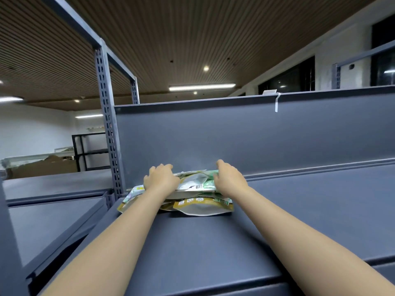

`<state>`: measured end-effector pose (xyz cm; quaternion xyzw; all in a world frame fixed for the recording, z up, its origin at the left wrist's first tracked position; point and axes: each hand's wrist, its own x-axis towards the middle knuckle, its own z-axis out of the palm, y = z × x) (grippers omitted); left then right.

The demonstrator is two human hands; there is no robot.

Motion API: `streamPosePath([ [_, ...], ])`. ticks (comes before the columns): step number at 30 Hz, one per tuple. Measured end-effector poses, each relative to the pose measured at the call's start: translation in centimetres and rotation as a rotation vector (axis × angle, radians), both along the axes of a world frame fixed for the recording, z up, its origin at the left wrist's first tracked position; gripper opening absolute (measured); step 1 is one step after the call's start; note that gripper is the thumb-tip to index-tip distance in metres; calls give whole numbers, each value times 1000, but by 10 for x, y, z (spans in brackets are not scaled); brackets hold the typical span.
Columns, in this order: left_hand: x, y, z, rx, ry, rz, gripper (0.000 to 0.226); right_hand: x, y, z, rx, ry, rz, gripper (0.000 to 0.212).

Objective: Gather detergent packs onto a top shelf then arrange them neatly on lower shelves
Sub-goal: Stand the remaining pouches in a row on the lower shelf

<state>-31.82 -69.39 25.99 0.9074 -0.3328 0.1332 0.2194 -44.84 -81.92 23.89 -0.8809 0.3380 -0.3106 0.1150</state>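
Both forearms are reaching over the top shelf [192, 253], left hand [161, 178] and right hand [229, 178] gripping the pile of detergent packs [198, 195] against the back panel [235, 135], likely gathering stage; next probably lifting packs toward lower shelves.

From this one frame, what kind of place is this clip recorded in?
Probably a stockroom or warehouse-style storage room. Grey metal shelf decks on slotted steel uprights fill the view, another dark rack stands across the room, and both hands rest on stacked detergent packs.
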Motion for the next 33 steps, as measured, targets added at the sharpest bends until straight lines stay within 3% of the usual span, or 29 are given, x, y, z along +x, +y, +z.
streamPosePath([
  [5,6,-12,-7,102,25,-71,48,14,-10,-10,-69,157,-70,67],
  [9,5,-10,-11,80,-7,-20,50,16,-13,-7,-111,260,-125,52],
  [13,2,-5,-17,20,-4,-13,48,12,-11,-8,-38,223,-176,39],
  [18,1,13,-8,-349,78,-15,43,-8,-7,-3,8,49,-201,35],
  [23,-24,25,0,-718,-9,-53,32,-38,4,4,19,-277,-237,30],
  [27,-49,38,4,-863,-112,-10,24,-63,12,9,77,-518,-258,25],
  [33,-95,61,-7,-1064,-120,87,26,-108,42,-1,0,-697,-295,24],
])
